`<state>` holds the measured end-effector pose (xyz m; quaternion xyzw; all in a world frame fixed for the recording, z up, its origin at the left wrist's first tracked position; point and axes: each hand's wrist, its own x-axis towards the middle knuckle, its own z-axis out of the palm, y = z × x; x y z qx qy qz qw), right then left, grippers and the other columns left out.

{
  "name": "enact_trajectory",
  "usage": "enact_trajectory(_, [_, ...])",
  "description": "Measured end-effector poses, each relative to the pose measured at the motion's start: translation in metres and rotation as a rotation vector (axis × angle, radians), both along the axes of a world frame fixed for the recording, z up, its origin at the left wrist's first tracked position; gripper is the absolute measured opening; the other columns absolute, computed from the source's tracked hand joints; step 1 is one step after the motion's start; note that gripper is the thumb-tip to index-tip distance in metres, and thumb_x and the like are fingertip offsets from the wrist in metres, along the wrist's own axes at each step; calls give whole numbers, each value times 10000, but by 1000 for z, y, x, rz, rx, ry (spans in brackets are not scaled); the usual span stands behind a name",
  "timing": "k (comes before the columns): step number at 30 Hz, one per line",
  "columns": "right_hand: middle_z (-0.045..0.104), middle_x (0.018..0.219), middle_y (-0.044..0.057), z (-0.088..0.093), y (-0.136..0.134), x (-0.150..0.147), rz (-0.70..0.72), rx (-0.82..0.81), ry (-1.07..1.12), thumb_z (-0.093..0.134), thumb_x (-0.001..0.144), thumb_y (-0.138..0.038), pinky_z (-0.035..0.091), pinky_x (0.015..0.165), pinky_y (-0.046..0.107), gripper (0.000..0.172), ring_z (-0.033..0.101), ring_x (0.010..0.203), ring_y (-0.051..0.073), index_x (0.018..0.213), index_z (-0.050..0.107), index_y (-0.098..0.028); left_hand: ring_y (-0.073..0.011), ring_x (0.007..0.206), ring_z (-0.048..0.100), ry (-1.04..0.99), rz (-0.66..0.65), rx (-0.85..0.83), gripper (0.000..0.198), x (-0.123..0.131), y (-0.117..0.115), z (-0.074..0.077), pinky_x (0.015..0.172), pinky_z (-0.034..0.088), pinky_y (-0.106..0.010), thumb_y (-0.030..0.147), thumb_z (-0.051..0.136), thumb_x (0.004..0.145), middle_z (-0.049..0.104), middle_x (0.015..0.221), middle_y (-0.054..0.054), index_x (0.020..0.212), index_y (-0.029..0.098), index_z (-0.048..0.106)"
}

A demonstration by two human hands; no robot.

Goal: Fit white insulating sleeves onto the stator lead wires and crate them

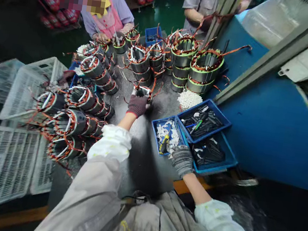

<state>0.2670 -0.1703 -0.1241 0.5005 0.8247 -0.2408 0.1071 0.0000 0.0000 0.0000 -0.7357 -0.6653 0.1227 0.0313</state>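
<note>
- At the near side of the grey bench [147,164], your left hand [137,106], in a dark red glove, is closed on a copper-wound stator [142,91].
- Your right hand [182,159], grey-gloved, sits at the edge of a blue tray [167,134] of white pieces; you cannot tell whether it holds anything.
- A yellow-handled screwdriver [164,144] lies in that tray.
- Further stators [183,54] stand beyond; white plastic crates [7,160] lie to your left.

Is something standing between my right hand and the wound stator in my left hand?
Yes. From the right hand, the yellow-handled screwdriver and the left wall of the blue tray lie in the way of the stator in the left hand.
</note>
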Motion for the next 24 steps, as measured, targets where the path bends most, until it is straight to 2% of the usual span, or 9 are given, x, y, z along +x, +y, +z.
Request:
enact_trajectory(3, [775,1481,140,3,1,2,30,-8,2,562,1081,-275,448,1194,502,457,674,1373,378,1457,816,-217,-362,1407,723,-46,-24,-83,385,-31,-72,2,1437,168,-604,433,663,1069,831,1354,-164,1332,190,806])
enact_trajectory(6, [759,1510,150,5,2,3,55,1,-7,560,1069,-247,453,1196,512,444,670,1385,379,1417,832,-206,-401,1412,715,-149,-19,-49,364,-45,-147,-2,1422,64,-725,463,761,1003,831,1349,-154,1283,237,817])
enact_trajectory(9, [774,1476,168,8,1,3,62,34,-9,574,1056,-230,461,1198,515,429,686,1362,378,1393,838,-196,-457,1429,689,-217,128,91,413,-40,-214,-18,1379,33,-818,521,766,991,818,1364,-188,1273,222,805])
enact_trajectory(12, [781,1443,196,14,-1,2,56,60,-34,615,1054,-275,478,1199,523,438,700,1346,385,1430,814,-172,-427,1195,790,-231,296,164,326,-36,-263,-38,1381,148,-786,468,663,1041,853,1205,-191,1124,190,813])
enact_trajectory(14, [736,1522,212,20,-3,1,68,93,-35,660,1045,-332,466,1226,540,512,669,1405,403,1516,759,-158,-400,1131,809,-285,274,156,307,-41,-286,-46,1396,186,-744,432,643,1040,862,1135,-175,1093,184,816])
enact_trajectory(16, [679,1608,207,27,-6,1,96,136,-4,677,1043,-349,442,1257,539,572,630,1467,402,1582,708,-161,-390,1167,808,-368,160,126,322,-48,-303,-48,1410,195,-725,446,663,1024,864,1166,-164,1129,189,827])
enact_trajectory(18, [684,1612,178,34,-10,0,132,165,35,637,1067,-318,436,1259,515,511,631,1469,376,1552,736,-190,-375,1202,806,-444,50,79,334,-51,-313,-43,1418,218,-708,457,672,1023,863,1210,-156,1165,204,837])
enact_trajectory(21, [796,1421,161,43,-16,-3,175,176,40,545,1120,-345,485,1163,487,422,711,1314,358,1401,832,-214,-374,1301,776,-490,-10,-4,321,-45,-323,-32,1425,191,-728,427,672,1032,858,1253,-150,1222,231,842])
enact_trajectory(24, [847,1123,192,45,-19,-4,161,179,-8,508,1133,-475,534,1031,490,505,756,1103,379,1171,892,-151,-405,1441,697,-498,55,6,323,-38,-337,-24,1408,85,-809,374,679,1027,845,1316,-136,1292,263,829])
